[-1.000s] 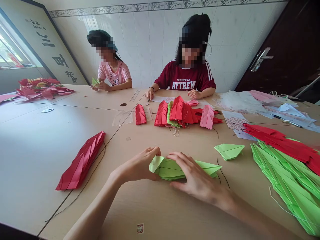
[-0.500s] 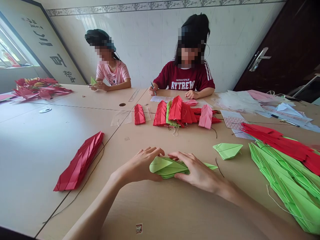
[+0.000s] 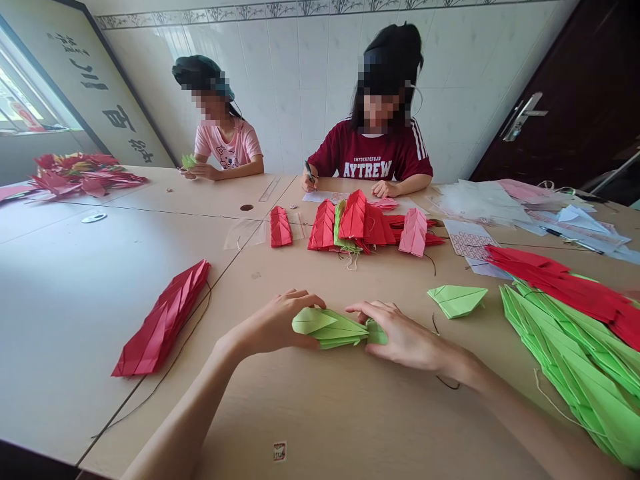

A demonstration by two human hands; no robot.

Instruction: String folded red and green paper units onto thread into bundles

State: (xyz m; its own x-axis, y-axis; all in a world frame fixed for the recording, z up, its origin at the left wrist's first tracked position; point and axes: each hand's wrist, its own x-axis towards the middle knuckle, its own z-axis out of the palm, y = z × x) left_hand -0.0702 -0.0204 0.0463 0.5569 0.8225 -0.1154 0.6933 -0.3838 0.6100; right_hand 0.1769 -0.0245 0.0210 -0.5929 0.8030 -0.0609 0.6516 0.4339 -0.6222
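Fingers of my left hand [image 3: 270, 325] and right hand [image 3: 404, 339] gripping folded green paper [image 3: 330, 328] at both ends, green piece [image 3: 457, 302] to their right, red paper [image 3: 163, 320] to their left.

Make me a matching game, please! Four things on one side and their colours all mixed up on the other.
1. Folded paper between the left hand and right hand
2. Long paper bundle left of both hands
3. Leftmost shirt
4. Door handle

A. Pink
B. Silver
C. Green
D. Red

Pairs: 1-C, 2-D, 3-A, 4-B
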